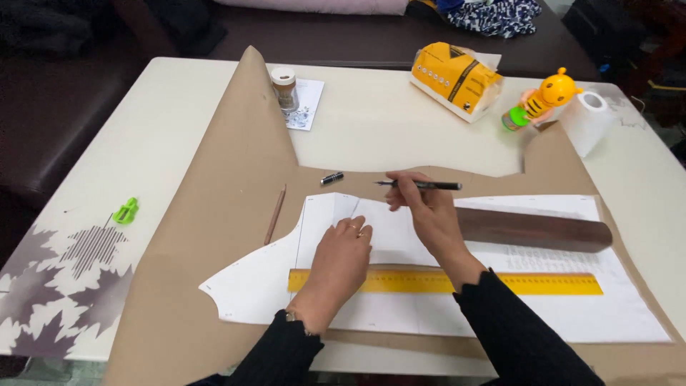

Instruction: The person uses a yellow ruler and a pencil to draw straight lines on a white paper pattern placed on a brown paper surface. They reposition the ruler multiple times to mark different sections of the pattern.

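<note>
The person's left hand lay flat, palm down and fingers spread, pressing on a white paper pattern piece approx. at its upper-left part; it gripped nothing. The right hand was closed around a black pen, held roughly horizontal w/ its tip pointing left, just above the top edge of the white pattern. The hands were close together but not touching, the right a bit farther up the table than the left.

The white pattern rested on a big sheet of brown paper covering most of the white table. A yellow ruler lay across the pattern, passing under both wrists. A dark brown wooden bar lay on the pattern's right part, just beside the right hand.

Left of the pattern, on the brown paper, was a pencil; a pen cap sat near the pen tip. Well apart, at the table's left edge: a green sharpener. At the far side stood a small jar, a yellow package, a yellow bee-shaped toy and a white paper roll.
</note>
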